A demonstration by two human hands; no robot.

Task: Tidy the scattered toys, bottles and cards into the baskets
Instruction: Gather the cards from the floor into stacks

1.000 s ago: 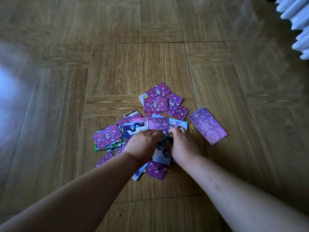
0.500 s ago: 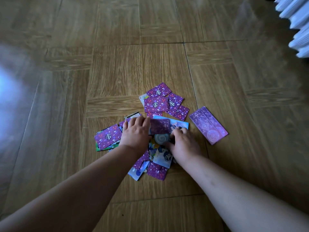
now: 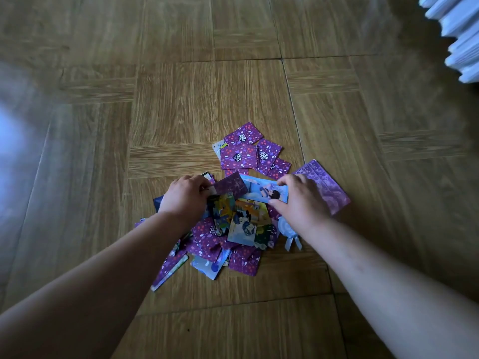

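The trading cards (image 3: 243,229) lay heaped on the wooden floor (image 3: 181,104) at frame centre. The left hand (image 3: 185,196), fingers curled, pinched a dark purple card (image 3: 232,184). The right hand (image 3: 302,200) gripped a long blue picture card (image 3: 261,190) between fingers and thumb, touching a purple packet (image 3: 333,193).

Light: dim, cool daylight overall; wooden floor (image 3: 181,112) reads muted brown.
Source: apparently from the left, where a pale bluish glare washes out the boards at the frame edge.
Top right corner: white ribbed object (image 3: 458,40) overexposed and soft.
Shadows: faint, diffuse, beneath the forearms.
Focus: cards (image 3: 238,156) at centre fairly sharp; left hand (image 3: 185,195) and right hand (image 3: 300,200) slightly smeared.
Edges: wide-angle bowing of floor seams, darker lower corners.
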